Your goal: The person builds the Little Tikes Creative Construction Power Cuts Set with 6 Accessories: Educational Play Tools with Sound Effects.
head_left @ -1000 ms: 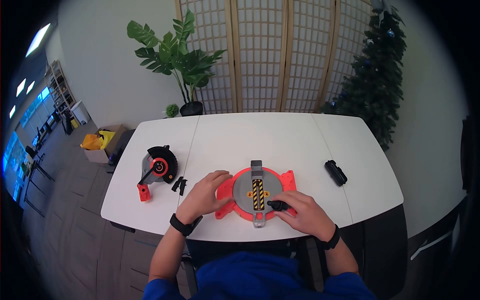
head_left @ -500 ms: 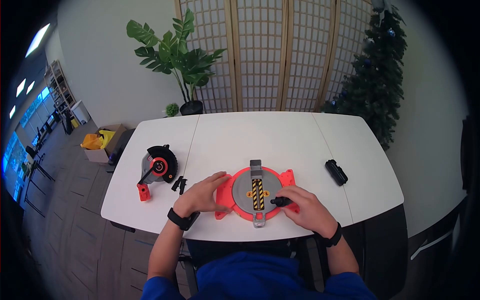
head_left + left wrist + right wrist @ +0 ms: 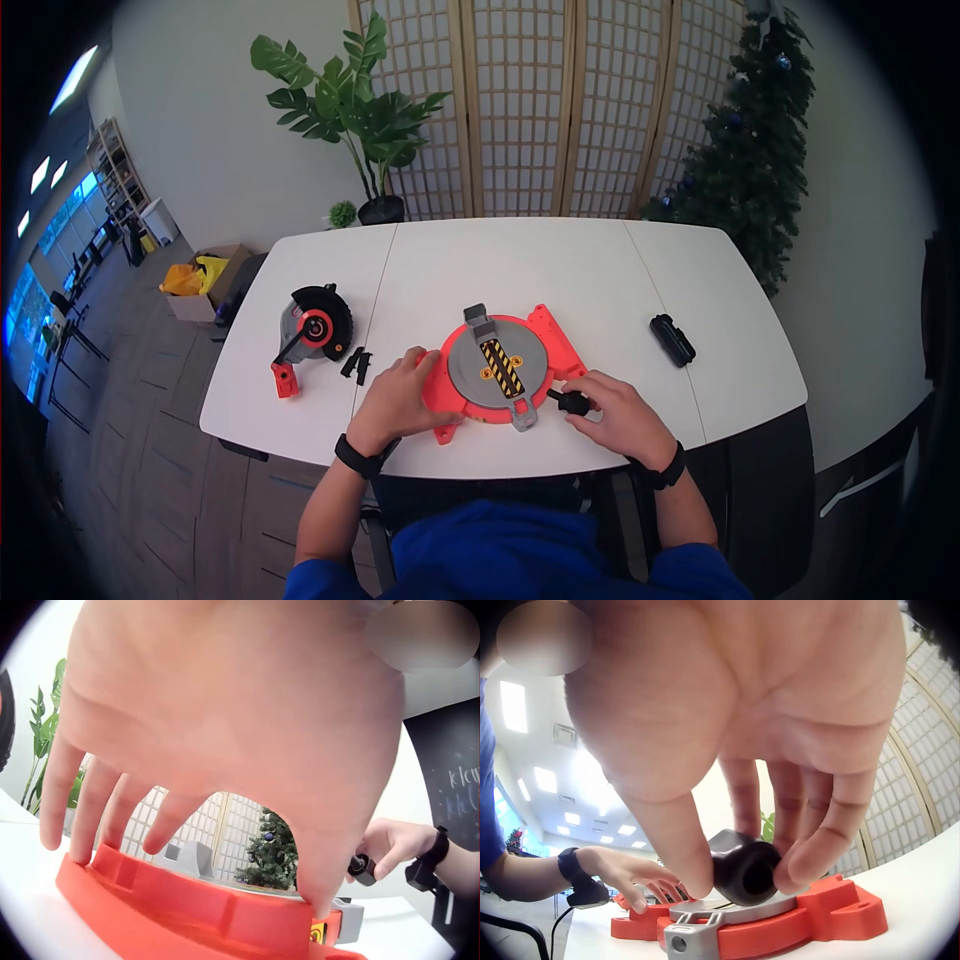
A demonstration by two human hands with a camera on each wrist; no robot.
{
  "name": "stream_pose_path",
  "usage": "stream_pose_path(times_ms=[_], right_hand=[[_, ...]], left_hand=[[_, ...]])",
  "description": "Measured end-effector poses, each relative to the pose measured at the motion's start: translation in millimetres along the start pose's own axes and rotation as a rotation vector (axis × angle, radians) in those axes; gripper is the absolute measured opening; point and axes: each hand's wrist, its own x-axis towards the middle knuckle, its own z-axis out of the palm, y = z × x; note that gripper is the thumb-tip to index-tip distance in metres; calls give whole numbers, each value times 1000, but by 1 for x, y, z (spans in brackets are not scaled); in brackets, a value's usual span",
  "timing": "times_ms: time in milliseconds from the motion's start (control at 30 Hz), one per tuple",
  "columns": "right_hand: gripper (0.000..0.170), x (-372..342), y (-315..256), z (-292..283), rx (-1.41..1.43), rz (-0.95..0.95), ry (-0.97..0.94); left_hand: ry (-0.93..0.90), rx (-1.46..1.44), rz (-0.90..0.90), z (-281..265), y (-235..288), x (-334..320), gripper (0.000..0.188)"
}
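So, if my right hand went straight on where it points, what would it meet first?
Your right hand, black piece leading, would likely meet the right side of the red base, though it might pass above.

Both your forearms reached forward from either side of your torso [image 3: 490, 545], the left forearm [image 3: 330, 515] and the right forearm [image 3: 688, 510] slanting up and inward a little. Your left hand [image 3: 393, 402] was open, its palm [image 3: 217, 705] turned down; its four fingers [image 3: 96, 799] were spread and fairly straight, pointing downward, with the thumb [image 3: 316, 874] held well apart from them. Your right hand [image 3: 625, 422] was closed in a pinch, its thumb [image 3: 676, 840] opposing its bent fingers [image 3: 829, 825]. Your two hands were apart, and the right hand's back showed from above.
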Motion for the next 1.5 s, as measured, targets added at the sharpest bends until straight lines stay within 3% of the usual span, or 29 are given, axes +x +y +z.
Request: stream_pose_path(times_ms=[333,467,867,1033,1133,1500], right_hand=[[33,0,13,5,-31,94,-91],[33,-2,14,10,-64,104,-145],[32,-4,19,18,-61,52,-237],[30,-4,22,24,-69,49,-258],[29,-4,22,25,-102,-2,-202],[35,-4,20,26,-113,82,-228]], left_hand=[[52,107,-98,10,17,-12,113],[133,221,-57,24,13,-19,111],[116,162,86,14,19,-32,74],[-23,82,35,4,31,-39,58],[-8,103,31,14,23,-42,54],[11,138,67,15,29,-43,50]])
